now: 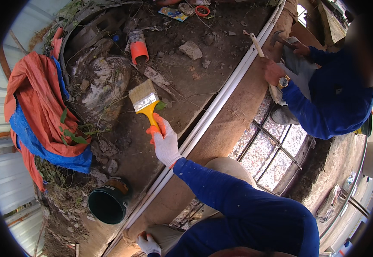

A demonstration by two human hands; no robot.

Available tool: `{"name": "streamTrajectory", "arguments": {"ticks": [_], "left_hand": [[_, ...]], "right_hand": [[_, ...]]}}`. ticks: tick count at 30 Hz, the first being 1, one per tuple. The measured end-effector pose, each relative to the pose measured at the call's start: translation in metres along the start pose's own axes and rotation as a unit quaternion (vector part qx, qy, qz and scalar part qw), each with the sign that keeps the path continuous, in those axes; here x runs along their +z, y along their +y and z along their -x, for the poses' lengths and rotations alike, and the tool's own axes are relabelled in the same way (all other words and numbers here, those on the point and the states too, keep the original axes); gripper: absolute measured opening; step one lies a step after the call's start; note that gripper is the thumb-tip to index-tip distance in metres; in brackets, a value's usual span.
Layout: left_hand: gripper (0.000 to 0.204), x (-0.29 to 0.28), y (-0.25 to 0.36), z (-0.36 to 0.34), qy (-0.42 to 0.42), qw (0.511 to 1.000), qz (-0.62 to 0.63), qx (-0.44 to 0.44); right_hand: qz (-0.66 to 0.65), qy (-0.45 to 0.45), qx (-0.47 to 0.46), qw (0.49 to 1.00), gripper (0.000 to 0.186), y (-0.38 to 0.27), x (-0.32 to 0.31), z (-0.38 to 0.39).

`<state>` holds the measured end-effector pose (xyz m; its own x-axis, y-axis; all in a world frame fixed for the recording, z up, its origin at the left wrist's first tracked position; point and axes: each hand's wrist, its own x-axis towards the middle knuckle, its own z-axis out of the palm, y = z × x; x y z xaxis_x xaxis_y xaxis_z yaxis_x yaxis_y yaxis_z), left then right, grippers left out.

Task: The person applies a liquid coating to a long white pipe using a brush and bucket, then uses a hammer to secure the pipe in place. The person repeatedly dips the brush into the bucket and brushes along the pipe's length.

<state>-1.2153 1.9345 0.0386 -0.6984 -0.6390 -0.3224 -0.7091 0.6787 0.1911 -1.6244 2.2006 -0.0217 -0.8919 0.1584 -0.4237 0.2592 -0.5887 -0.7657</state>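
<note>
My right hand point(166, 141), in a white glove with an orange grip coating, is closed around the yellow handle of a wide paintbrush point(146, 99). The brush points away from me, its pale bristles above the brown dirt and apart from the pipes. Low in the picture, my left hand point(148, 244), gloved the same way, rests beside my knee near the edge of a brown ledge point(169, 210). Its fingers are mostly hidden. Two white pipes point(214, 107) run diagonally along the ledge, passing close by my right wrist.
A dark green bucket point(108, 204) lies tilted on the dirt. An orange and blue tarp point(45, 111) hangs at left; an orange pipe end point(139, 50) and a stone point(191, 50) lie farther off. At right, a co-worker point(332, 94) holds a hammer point(282, 40) and a wooden-handled tool point(257, 45) beside a rebar grid point(276, 145).
</note>
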Motion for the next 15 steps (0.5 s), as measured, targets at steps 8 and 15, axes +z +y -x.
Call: {"name": "streamTrajectory", "arguments": {"ticks": [8, 15], "left_hand": [[0.048, -0.027, 0.039, 0.007, -0.086, 0.995, -0.057, -0.018], [0.034, -0.009, 0.016, 0.003, -0.020, 1.000, -0.022, -0.009]], "right_hand": [[0.000, -0.005, 0.009, 1.000, 0.052, 0.000, 0.002, 0.000], [0.008, -0.003, 0.011, 1.000, 0.052, -0.005, 0.002, 0.001]]}}
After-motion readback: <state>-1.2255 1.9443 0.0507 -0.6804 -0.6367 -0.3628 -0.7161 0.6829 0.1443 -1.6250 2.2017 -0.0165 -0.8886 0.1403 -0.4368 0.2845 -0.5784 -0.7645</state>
